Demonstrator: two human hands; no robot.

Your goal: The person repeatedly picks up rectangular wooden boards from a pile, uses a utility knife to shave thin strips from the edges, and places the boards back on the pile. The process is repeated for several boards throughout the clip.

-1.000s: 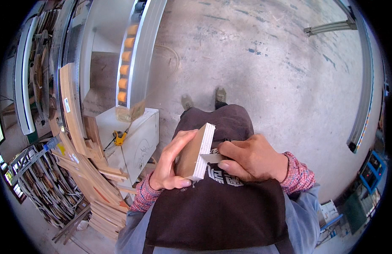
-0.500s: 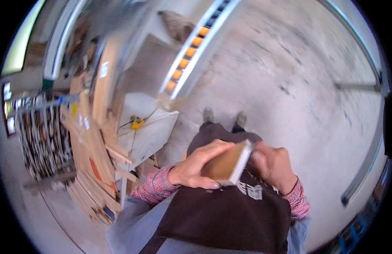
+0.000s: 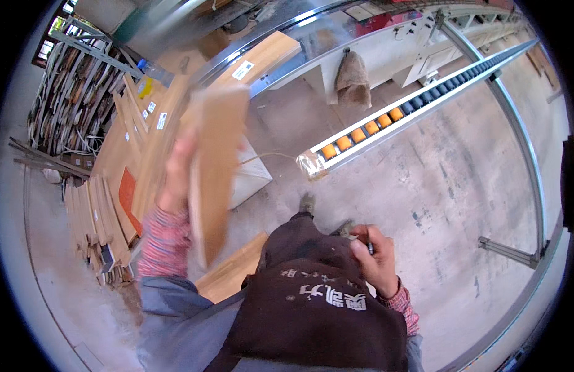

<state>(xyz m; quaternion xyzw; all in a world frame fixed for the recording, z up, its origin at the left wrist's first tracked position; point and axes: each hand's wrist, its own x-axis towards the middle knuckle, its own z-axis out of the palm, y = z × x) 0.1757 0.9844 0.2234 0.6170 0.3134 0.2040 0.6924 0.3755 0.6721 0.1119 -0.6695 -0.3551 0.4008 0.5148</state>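
Note:
A flat wooden board [image 3: 217,167], smeared by motion, is raised on end at the left, with my left hand [image 3: 177,170] closed on its left edge. Part of that hand's fingers is hidden behind the board. In front of the dark apron [image 3: 336,335], my right hand [image 3: 380,257] is curled, thumb against fingers. Something small and dark shows between them, too little to name. The two hands are well apart.
More wooden boards [image 3: 166,142] lie stacked at the left, with an orange-red sheet [image 3: 129,193] among them. A roller conveyor rail [image 3: 417,102] with orange and black rollers runs to the upper right. A brown sack [image 3: 353,80] hangs beyond it. A metal frame [image 3: 522,142] stands right.
My left hand has carried the board from before my body up to the left. My right hand has come away from it, staying near my waist. The view has swung left.

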